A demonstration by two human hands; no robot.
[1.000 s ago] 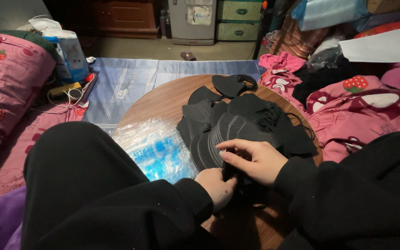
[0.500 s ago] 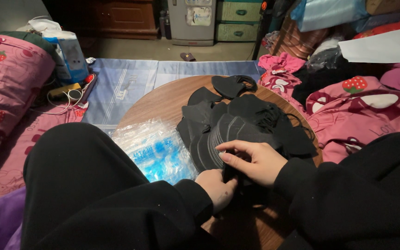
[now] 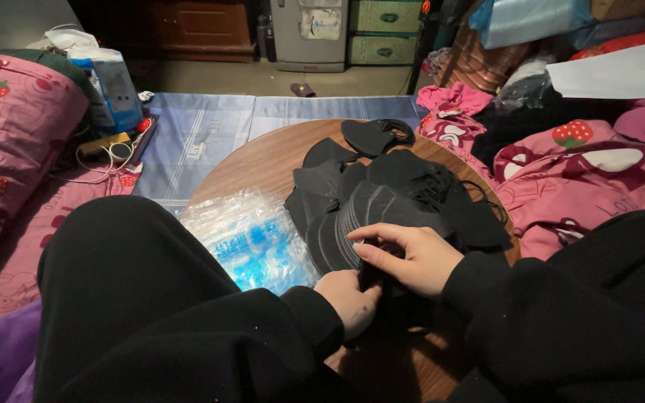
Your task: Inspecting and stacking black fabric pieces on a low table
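Fingers (image 3: 371,240) of the right hand (image 3: 412,257) are curling over the near edge of a stack of black face masks (image 3: 352,224), the thumb lying along the stack's rim and the fingertips pressing down on top, so the hand is closing loosely on the stack. Just below them the left hand (image 3: 349,298) is gripping the underside of the same stack, its own fingers tucked out of sight beneath the masks. Beyond the fingers, more loose black masks (image 3: 412,175) are lying spread across the round wooden surface (image 3: 263,160), a single one (image 3: 371,136) sitting at the far edge. Left of the fingers, clear plastic packets with blue print (image 3: 251,242) are resting on the surface, touching the stack. Farther left, a pink strawberry-print cushion (image 3: 9,142) is lying on the floor mat (image 3: 195,138).
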